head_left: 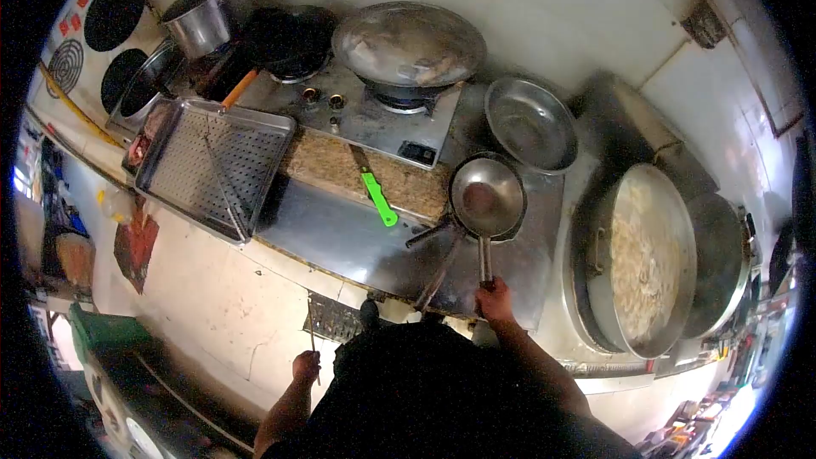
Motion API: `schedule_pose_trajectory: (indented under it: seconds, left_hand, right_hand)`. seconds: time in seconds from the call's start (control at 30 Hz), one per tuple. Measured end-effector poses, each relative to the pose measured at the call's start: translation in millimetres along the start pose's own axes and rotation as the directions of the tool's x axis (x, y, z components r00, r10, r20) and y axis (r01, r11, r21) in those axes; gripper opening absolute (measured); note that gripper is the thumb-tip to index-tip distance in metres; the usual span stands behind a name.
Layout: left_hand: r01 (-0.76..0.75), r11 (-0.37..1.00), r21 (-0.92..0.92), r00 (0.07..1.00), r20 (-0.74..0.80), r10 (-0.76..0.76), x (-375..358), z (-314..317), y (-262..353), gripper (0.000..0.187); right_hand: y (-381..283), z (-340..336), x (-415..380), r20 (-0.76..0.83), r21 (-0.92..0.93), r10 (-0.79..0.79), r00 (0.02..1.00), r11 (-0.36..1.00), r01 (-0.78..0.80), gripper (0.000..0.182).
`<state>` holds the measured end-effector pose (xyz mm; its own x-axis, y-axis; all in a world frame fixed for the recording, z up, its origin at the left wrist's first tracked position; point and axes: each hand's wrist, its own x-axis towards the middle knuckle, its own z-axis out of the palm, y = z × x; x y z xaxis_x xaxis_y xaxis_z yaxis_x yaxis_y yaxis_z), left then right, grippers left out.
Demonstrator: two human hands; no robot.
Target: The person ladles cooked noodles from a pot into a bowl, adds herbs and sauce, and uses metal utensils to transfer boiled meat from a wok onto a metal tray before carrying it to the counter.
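Note:
My right hand (pixel 495 300) is closed around the handle of a large metal ladle (pixel 486 195), its round bowl up over the steel counter. Beneath that bowl shows a dark pan rim, and a second long handle (pixel 442 270) slants toward me. Down at my left side, my left hand (pixel 306 365) grips a long thin stick (pixel 312 323) held upright; it looks like a chopstick. A bright green handle (pixel 378 197) of a tool with a dark blade lies on the counter left of the ladle.
A lidded wok (pixel 408 42) sits on the stove (pixel 365 119). Tongs lie in a perforated tray (pixel 170 161) at left. A metal bowl (pixel 531 127) stands behind the ladle. At right is a big pan of pale food in liquid (pixel 646 263). A green bin (pixel 106 330) stands lower left.

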<state>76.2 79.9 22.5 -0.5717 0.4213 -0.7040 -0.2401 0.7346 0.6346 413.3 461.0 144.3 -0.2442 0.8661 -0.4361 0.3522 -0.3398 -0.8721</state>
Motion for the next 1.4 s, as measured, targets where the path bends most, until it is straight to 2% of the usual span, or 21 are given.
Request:
schedule_pose_trajectory:
  seconds: [0.03,0.17,0.23,0.3,0.37,0.43,0.5,0.57,0.6,0.63,0.67,0.7,0.73,0.8,0.93,1.1,1.2,1.23,1.27,1.33,1.4]
  left_hand:
    - [-0.007,1.0,0.024,1.0,0.022,0.006,-0.3,-4.9,-1.0,0.027]
    - [-0.008,0.972,0.236,1.0,0.026,0.002,12.1,-21.3,-15.5,0.029]
    - [-0.095,0.931,0.352,0.995,0.016,0.095,6.2,-30.0,-7.8,0.031]
    - [-0.176,0.868,0.464,0.982,0.016,0.19,4.7,-36.8,10.5,0.033]
    - [-0.314,0.584,0.748,0.907,0.055,0.417,10.7,-43.4,24.0,0.036]
    - [-0.42,0.575,0.702,0.846,0.075,0.527,32.3,-48.0,14.0,0.034]
    - [-0.384,0.85,0.36,0.889,-0.105,0.446,32.5,-42.0,44.6,0.029]
    - [-0.597,0.644,0.478,0.72,-0.033,0.693,10.4,-39.3,116.0,0.019]
    - [-0.568,0.741,0.359,0.785,-0.036,0.619,-4.6,-34.6,156.2,0.018]
    - [-0.518,0.823,0.234,0.842,-0.028,0.538,-22.1,-28.6,193.9,0.017]
    - [-0.569,0.816,0.104,0.82,-0.004,0.572,-9.9,-21.3,196.8,0.017]
    - [-0.606,0.795,-0.026,0.795,0.014,0.606,-13.1,-15.1,219.2,0.018]
    - [-0.662,0.75,0.003,0.749,0.06,0.66,-22.4,-11.9,239.3,0.017]
    - [-0.672,0.726,-0.145,0.708,0.164,0.687,-49.4,5.3,293.2,0.014]
    - [-0.471,0.765,-0.438,0.719,0.312,0.621,-85.1,39.0,341.5,0.011]
    - [-0.547,0.681,-0.487,0.702,0.176,0.69,-98.4,59.8,347.6,0.014]
    - [-0.545,0.838,-0.017,0.795,0.31,0.522,-88.8,46.8,325.6,0.023]
    - [-0.533,0.846,-0.009,0.806,0.3,0.511,-82.9,41.5,312.5,0.023]
    - [-0.573,0.805,0.151,0.806,0.284,0.52,-75.1,35.6,294.6,0.025]
    - [-0.6,0.737,0.312,0.799,0.277,0.533,-54.1,19.5,259.9,0.027]
    - [-0.383,0.745,0.546,0.924,0.22,0.314,-22.8,0.5,213.4,0.028]
  right_hand:
    - [13.5,0.4,5.0,0.005,0.144,0.032,0.999,0.989,-0.032,0.018]
    - [25.4,12.3,8.1,-0.103,0.023,-0.101,0.99,0.994,0.104,0.018]
    - [7.7,11.5,3.1,-0.01,0.238,0.123,0.992,0.964,-0.117,0.02]
    - [-7.6,16.6,0.8,-0.022,0.127,0.066,0.998,0.99,-0.063,0.021]
    - [-17.0,21.5,-1.8,-0.031,0.017,0.008,0.999,1.0,-0.007,0.022]
    - [-22.2,18.9,-4.1,0.011,-0.133,0.062,0.998,0.989,-0.06,0.024]
    - [8.3,8.3,9.3,-0.009,-0.109,0.0,1.0,0.994,-0.001,0.025]
    - [6.1,9.8,5.2,-0.028,-0.087,-0.06,0.998,0.995,0.057,0.025]
    - [-33.8,22.2,-14.8,-0.224,-0.502,-0.423,0.878,0.822,0.268,0.027]
    - [-64.6,35.2,-30.7,-0.218,-0.844,-0.759,0.614,0.462,0.273,0.028]
    - [-78.3,45.4,-38.8,-0.216,-0.846,-0.76,0.613,0.459,0.272,0.028]
    - [-87.6,55.4,-45.6,-0.284,-0.492,-0.482,0.829,0.815,0.306,0.03]
    - [-93.8,66.2,-49.9,-0.176,-0.04,-0.169,0.97,0.986,0.165,0.033]
    - [-101.1,92.0,-53.8,0.292,-0.553,-0.548,0.784,0.572,0.605,0.033]
    - [-167.6,146.9,-83.4,0.487,-0.426,-0.346,0.802,0.708,0.564,0.028]
    - [-189.1,138.4,-80.9,0.495,-0.456,-0.086,0.865,0.822,0.342,0.031]
    - [-177.1,116.5,-64.6,0.465,-0.522,-0.17,0.869,0.74,0.424,0.033]
    - [-172.3,107.6,-51.4,0.444,-0.605,-0.163,0.881,0.67,0.429,0.033]
    - [-208.3,101.3,-49.4,0.448,-0.699,-0.012,0.894,0.618,0.359,0.035]
    - [-201.3,77.1,-23.6,0.397,-0.703,-0.248,0.884,0.536,0.466,0.034]
    - [-200.7,52.1,12.7,0.211,-0.544,-0.698,0.684,0.497,0.675,0.03]
